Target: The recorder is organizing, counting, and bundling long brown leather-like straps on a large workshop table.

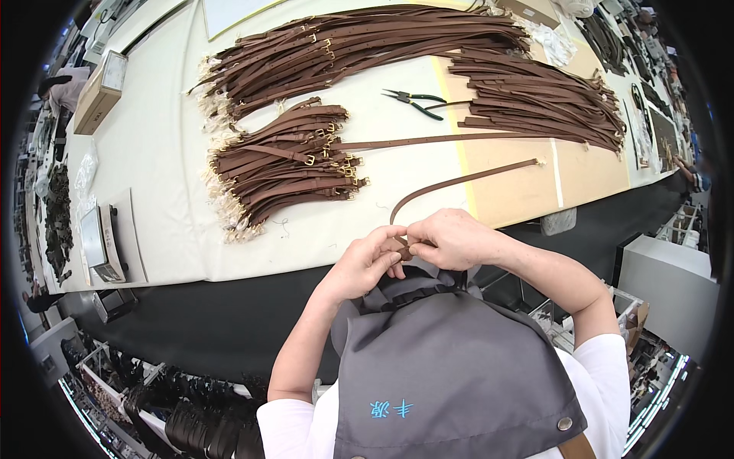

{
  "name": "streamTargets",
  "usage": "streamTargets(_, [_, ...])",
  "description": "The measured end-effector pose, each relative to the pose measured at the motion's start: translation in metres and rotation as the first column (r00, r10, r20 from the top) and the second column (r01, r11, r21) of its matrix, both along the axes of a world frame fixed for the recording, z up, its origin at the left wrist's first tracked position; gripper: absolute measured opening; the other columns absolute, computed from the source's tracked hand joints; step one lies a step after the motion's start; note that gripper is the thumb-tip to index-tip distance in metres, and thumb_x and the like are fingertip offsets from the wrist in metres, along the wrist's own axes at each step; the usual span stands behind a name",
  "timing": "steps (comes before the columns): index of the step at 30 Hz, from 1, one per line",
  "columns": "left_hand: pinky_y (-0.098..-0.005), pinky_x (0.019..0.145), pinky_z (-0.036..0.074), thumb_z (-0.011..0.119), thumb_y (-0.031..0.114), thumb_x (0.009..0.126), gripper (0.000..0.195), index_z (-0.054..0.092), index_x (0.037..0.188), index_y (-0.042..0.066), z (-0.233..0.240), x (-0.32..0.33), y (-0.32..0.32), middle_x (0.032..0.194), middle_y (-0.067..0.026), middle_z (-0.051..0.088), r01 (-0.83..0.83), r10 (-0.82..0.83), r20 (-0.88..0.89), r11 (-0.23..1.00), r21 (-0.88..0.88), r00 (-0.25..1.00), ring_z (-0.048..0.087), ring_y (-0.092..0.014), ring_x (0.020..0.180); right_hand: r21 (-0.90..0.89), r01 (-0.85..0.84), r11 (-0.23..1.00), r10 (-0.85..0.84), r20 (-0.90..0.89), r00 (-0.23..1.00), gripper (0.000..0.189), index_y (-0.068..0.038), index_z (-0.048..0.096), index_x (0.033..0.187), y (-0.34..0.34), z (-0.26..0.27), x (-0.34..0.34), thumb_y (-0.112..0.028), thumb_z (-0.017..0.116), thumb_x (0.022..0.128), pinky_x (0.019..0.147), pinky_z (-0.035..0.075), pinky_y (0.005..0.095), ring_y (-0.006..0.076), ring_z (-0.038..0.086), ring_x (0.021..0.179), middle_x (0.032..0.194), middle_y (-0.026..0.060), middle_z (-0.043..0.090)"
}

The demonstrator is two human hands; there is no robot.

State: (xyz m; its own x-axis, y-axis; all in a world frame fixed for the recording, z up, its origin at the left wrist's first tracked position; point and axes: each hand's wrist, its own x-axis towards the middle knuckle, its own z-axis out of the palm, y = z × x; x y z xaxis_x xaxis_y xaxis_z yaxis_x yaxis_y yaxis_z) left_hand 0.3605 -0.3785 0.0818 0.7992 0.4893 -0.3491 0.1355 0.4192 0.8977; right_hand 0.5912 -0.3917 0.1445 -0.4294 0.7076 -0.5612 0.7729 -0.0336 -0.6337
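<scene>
Both my hands meet at the table's front edge, over my grey apron. My left hand and my right hand pinch one end of a brown leather strap between their fingers; the fingers partly hide that end. From there the strap curves up and to the right across the table, its far end carrying a small gold-coloured fitting. Beyond my left hand lies a bundle of short brown straps with gold buckles. Dark-handled pliers lie with their jaws apart between the strap piles.
Long buckled straps lie across the back, and more straps are piled at the right. A cardboard box and a scale stand at the left. A person is at the far left. Clear plastic lies at the back right.
</scene>
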Motion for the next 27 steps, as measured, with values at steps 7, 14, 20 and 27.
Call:
streamTargets(7, [-0.0302,0.077,0.057,0.05,-0.005,0.104,0.037,0.05,0.14,-0.001,0.0,0.003,0.002,0.1,-0.0113,0.071,-0.003,0.004,-0.035,0.999,0.047,0.999,0.07,-0.016,0.083,0.173,-0.092,0.981,0.089,0.029,0.996,0.019,-0.004,0.066,0.099,-0.009,-0.005,-0.008,-0.021,0.057,0.097,0.076,0.056,0.0473,0.037,0.072,0.083,0.082,0.0163,0.071])
streamTargets(14, [-0.0319,0.076,0.057,0.051,-0.003,0.103,0.038,0.048,0.141,-0.001,-0.006,0.006,0.005,0.102,-0.0124,0.071,0.02,-0.01,-0.107,0.996,0.088,0.994,0.069,-0.017,0.08,0.095,-0.004,0.996,-0.006,0.109,0.994,0.018,-0.004,0.066,0.101,-0.009,-0.013,-0.007,-0.022,0.063,0.098,0.073,0.054,0.0467,0.0364,0.07,0.079,0.082,0.0155,0.071])
streamTargets(20, [-0.0281,0.074,0.054,0.051,-0.002,0.105,0.038,0.049,0.143,0.0,-0.007,0.003,0.003,0.102,-0.0081,0.068,0.008,0.002,-0.103,0.995,0.095,0.995,0.063,-0.012,0.077,0.05,0.094,0.994,-0.095,0.015,0.995,0.02,-0.005,0.066,0.097,-0.008,0.003,0.014,-0.025,0.066,0.096,0.071,0.052,0.0436,0.0343,0.069,0.076,0.079,0.0156,0.07])
streamTargets(27, [-0.0288,0.076,0.054,0.053,0.0,0.104,0.036,0.048,0.14,0.0,-0.004,0.009,-0.002,0.103,-0.0096,0.07,0.019,-0.008,-0.078,0.99,0.14,0.997,0.064,-0.014,0.08,0.022,0.183,0.983,-0.181,-0.055,0.982,0.018,-0.006,0.067,0.096,-0.023,-0.011,-0.007,-0.024,0.064,0.095,0.078,0.054,0.0464,0.0356,0.071,0.085,0.084,0.0162,0.071])
